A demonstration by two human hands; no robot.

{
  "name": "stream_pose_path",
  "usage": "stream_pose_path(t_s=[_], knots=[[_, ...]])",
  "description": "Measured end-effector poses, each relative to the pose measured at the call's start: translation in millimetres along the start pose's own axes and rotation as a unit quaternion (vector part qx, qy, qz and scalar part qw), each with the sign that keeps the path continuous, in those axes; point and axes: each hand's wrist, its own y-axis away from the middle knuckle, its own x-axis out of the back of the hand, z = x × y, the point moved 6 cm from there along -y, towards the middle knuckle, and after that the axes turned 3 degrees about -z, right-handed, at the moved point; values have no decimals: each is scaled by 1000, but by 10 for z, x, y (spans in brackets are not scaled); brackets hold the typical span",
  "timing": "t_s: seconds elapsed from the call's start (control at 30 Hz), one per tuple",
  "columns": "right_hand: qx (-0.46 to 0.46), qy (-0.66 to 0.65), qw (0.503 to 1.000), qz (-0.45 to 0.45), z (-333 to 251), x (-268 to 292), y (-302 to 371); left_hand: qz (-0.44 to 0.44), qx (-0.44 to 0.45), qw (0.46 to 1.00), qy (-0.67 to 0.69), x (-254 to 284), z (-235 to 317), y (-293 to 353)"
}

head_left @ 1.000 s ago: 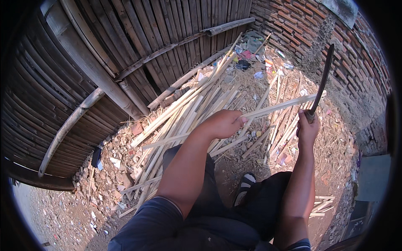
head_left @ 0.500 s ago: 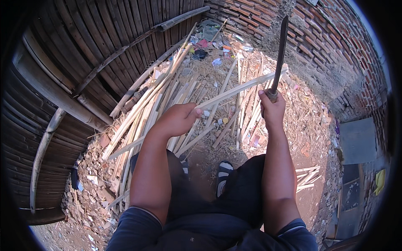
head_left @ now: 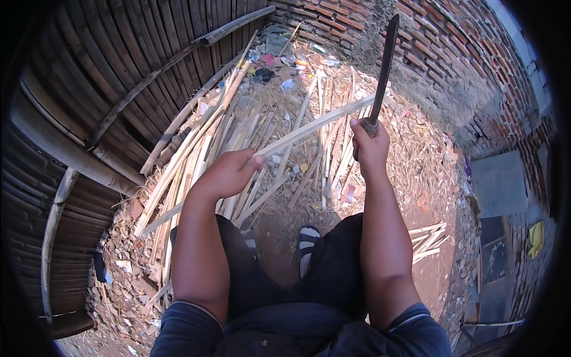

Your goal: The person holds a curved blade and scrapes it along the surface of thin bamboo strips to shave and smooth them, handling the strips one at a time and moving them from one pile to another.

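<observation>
My left hand [head_left: 229, 174] grips the near end of a long pale bamboo strip [head_left: 318, 123] that slants up to the right. My right hand [head_left: 369, 146] holds the handle of a long dark knife [head_left: 383, 62], its blade pointing up and away. The blade crosses the far part of the strip, just above my right fist. Both forearms reach out over my dark-clothed knees.
A heap of split bamboo strips [head_left: 208, 149] lies on the dirt ahead and to the left. A woven bamboo fence [head_left: 107, 77] curves along the left, a brick wall [head_left: 452, 41] on the right. A striped sandal [head_left: 307, 241] sits between my knees, and short strips [head_left: 428, 238] lie right.
The view has swung so the hands sit more central. The knife has stayed raised over the strip; both hands keep their hold.
</observation>
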Motion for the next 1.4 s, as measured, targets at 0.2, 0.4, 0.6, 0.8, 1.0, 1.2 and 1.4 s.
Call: stream_pose_path(t_s=[0.2, 0.4, 0.6, 0.8, 1.0, 1.2, 1.4], knots=[[-31, -85, 996, 9, -7, -35, 35, -2, 2, 1000, 14, -10, -8, 25], [-23, -145, 989, 7, 66, -93, 2, 31, -3, 999, -17, 17, 88, -14], [-35, -153, 987, 31, 23, -239, 76, 58, 30, 997, -33, -5, 28, -41], [-65, -183, 980, 47, 215, -321, 44, 80, 57, 993, -69, -49, 102, -74], [-67, -147, 986, 52, 293, -384, 74, 74, 75, 992, -70, -59, 117, -76], [-88, -163, 980, 78, 302, -334, 92, 21, 51, 998, 7, -37, -10, -25], [-96, -199, 972, 75, 255, -195, 65, 25, 25, 999, 29, -27, -113, -37]])
